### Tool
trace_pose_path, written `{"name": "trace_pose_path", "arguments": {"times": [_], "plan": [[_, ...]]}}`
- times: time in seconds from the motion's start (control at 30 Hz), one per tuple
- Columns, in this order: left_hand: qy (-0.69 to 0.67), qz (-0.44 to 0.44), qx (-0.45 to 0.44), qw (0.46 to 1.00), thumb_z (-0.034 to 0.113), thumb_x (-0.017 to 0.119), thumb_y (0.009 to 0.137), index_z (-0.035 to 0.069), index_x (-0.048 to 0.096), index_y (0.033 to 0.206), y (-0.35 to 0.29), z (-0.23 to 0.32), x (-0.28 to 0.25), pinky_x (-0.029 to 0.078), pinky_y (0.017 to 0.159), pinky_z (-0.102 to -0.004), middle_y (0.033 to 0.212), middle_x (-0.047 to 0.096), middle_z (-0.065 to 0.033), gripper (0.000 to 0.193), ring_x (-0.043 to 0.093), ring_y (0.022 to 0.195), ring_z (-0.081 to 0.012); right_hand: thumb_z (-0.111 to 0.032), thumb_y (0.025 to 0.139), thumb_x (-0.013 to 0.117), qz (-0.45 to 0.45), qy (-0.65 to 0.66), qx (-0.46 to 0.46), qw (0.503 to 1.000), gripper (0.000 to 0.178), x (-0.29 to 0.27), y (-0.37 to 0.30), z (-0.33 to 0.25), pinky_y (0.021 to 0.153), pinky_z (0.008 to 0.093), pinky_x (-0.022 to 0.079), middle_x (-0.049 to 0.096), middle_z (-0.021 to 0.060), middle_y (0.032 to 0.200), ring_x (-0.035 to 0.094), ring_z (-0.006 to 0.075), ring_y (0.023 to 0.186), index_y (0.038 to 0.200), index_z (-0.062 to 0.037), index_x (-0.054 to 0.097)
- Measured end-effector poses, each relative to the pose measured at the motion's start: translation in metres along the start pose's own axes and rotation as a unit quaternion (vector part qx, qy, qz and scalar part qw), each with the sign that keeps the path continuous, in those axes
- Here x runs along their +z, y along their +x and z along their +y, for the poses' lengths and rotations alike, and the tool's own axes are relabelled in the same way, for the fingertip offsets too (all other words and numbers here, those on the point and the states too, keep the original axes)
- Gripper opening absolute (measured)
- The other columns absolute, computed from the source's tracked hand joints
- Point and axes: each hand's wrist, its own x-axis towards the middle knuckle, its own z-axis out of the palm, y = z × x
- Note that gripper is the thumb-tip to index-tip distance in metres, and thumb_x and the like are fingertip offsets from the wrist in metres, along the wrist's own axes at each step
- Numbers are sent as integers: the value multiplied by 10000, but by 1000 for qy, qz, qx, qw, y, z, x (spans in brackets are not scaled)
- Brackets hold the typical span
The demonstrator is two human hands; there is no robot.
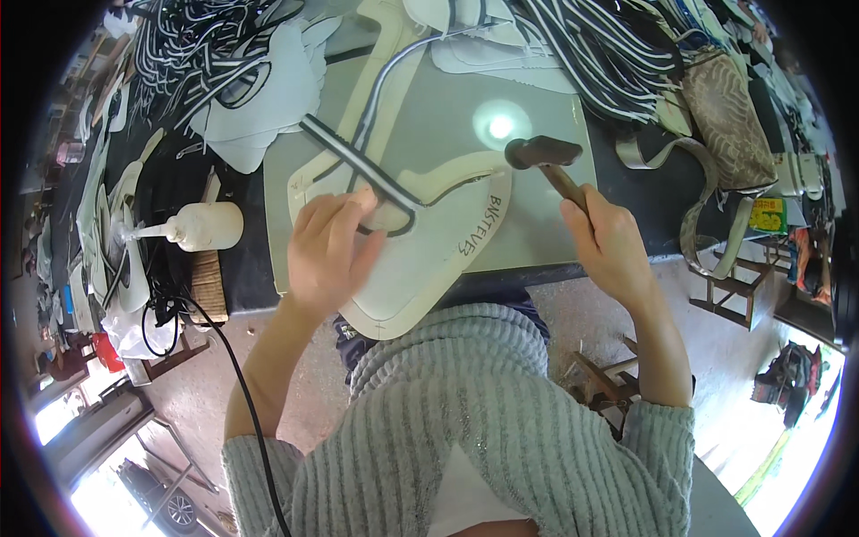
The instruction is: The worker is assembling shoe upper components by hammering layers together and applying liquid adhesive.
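Note:
My right hand (612,240) is closed round the wooden handle of a hammer (548,154), its dark head raised over the right part of the cutting board. My left hand (329,249), slightly blurred, rests at the bend of a black-and-white strip (358,168), fingers curled and thumb near the strip's edge. That strip curves round an inner corner of a flat white shoe-upper-like piece (416,268), which has handwriting along its right side. The lower tip of this piece overhangs the table's front edge. Exactly how the left fingertips grip the strip is partly hidden.
A greenish-grey board (546,215) covers the table's middle. At left lie a white squeeze bottle (210,226) and a black cable (234,358). White cut pieces (259,107) and bundles of striped strips (599,54) lie behind. A patterned pouch (729,121) sits at right.

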Motion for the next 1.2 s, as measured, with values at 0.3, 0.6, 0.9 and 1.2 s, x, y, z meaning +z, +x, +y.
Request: {"name": "trace_pose_path", "arguments": {"times": [0.3,0.6,0.9,1.2], "plan": [[-118,-14,-5,993,-48,693,762,29,563,1204,26,46,51,523,839,-391,1104,641,-159,468,633,970,-317,-285,993,502,-89,-175,-17,980,333,8,2,-26,546,480,491,590,177,604,618,395,581,819,-1,513],[-123,-37,-12,992,3,677,775,9,559,1189,30,48,47,516,847,-402,1112,630,-166,431,618,981,-335,-276,983,516,-49,-189,-7,981,324,16,24,-36,540,473,488,598,174,603,622,387,570,816,1,526],[-167,51,-59,983,-26,668,829,0,438,1240,62,33,47,563,712,-325,913,691,-128,472,694,746,-259,-289,993,503,-43,-168,32,984,331,13,3,-27,534,483,488,583,177,585,611,400,563,820,-6,500],[-139,-39,-148,978,-23,666,789,31,397,1157,85,30,58,543,629,-288,772,667,-60,459,688,682,-198,-295,996,500,-48,-140,34,988,340,20,1,-17,520,473,493,576,171,572,612,390,547,812,-9,492]]}}
